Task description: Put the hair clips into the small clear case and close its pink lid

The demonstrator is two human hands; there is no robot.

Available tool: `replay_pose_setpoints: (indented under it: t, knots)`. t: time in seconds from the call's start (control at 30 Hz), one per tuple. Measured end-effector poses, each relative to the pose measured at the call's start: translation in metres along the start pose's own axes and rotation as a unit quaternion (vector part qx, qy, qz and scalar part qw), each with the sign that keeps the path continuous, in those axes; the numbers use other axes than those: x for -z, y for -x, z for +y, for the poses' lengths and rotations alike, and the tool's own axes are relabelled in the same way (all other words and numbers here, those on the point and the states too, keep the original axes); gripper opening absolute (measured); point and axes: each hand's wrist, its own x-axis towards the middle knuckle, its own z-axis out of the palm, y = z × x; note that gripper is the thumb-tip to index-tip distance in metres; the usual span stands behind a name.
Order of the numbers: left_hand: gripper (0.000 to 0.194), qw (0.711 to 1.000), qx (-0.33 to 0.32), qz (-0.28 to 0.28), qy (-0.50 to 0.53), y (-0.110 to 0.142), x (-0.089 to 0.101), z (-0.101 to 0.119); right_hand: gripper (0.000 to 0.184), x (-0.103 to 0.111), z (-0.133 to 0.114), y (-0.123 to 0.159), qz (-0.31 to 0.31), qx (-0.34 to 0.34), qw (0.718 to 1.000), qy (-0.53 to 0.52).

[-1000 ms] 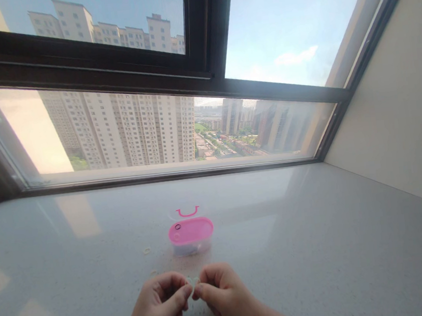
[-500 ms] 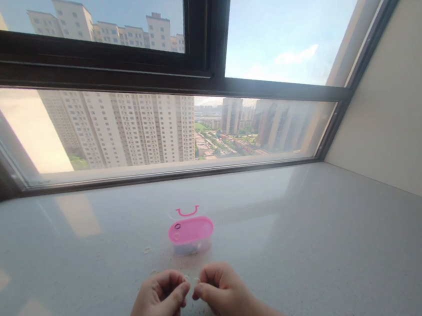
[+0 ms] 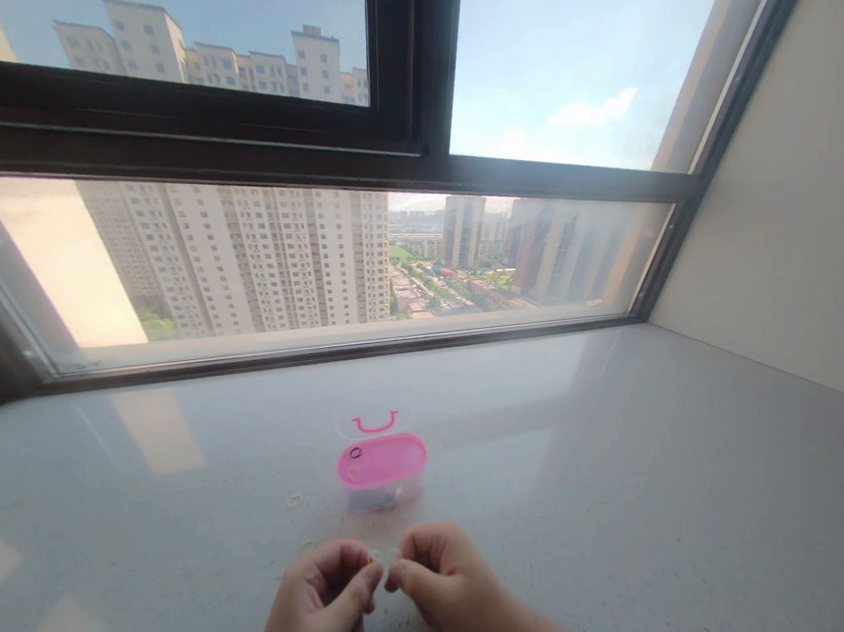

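Note:
My left hand (image 3: 323,603) is closed, its thumb and index finger pinching a small pale ring (image 3: 374,555). Close beside it, my right hand (image 3: 446,585) pinches another small pale ring (image 3: 395,553); the fingers cover much of both. A narrow gap separates the fingertips, just above the speckled white sill (image 3: 637,494). Beyond the hands stands an oval box with a pink top (image 3: 392,460) and see-through sides. On the pink surface lie a black ring (image 3: 356,454) and a faint pinkish ring (image 3: 354,473).
A loose pale ring (image 3: 295,501) lies left of the box, and part of another (image 3: 308,544) shows near my left hand. Behind the box is a curved pink handle (image 3: 376,427), apparently on a clear lid. A dark window frame (image 3: 351,355) borders the sill's far edge.
One second ago pale material appeared to span the fingertips; now the two pale rings show slightly apart. Both hands have barely moved. The box and loose rings have stayed put.

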Motion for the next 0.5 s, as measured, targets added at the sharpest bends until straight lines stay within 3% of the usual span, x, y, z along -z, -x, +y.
replay_pose_setpoints:
  t: [0.23, 0.5]
  knots:
    - [0.032, 1.0, 0.001, 0.014, 0.015, -0.0004, 0.0002, -0.0021, 0.02, -0.0012, -0.0064, 0.0009, -0.018, -0.034, 0.998, -0.052]
    - [0.032, 1.0, -0.007, 0.008, 0.015, 0.0, 0.0006, -0.0008, 0.022, -0.0002, -0.0063, 0.0012, -0.027, -0.027, 0.997, -0.069]
